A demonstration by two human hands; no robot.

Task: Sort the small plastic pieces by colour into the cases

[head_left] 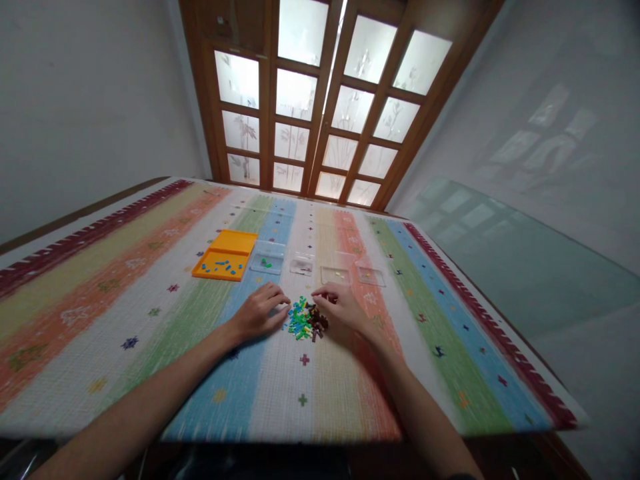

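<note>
A heap of small plastic building bricks (300, 321), green, blue, yellow and dark brown, lies on the tablecloth between my two hands. My left hand (261, 311) rests at the heap's left edge, its fingers curled and the thumb drawn up close to the index finger. Over the heap's right side is my right hand (339, 305), with index finger and thumb brought together in a pinch. Whatever either set of fingertips may hold is too small to make out. Brown bricks lie mostly under the right hand, partly hidden by it.
Beyond the left hand stands an opened orange case (216, 275) with several blue bricks. To its right, clear boxes stand in a row: one with green bricks (266, 263), one with dark pieces (302, 265), two with pale or yellow pieces (335, 275). A striped tablecloth (200, 373) covers the table.
</note>
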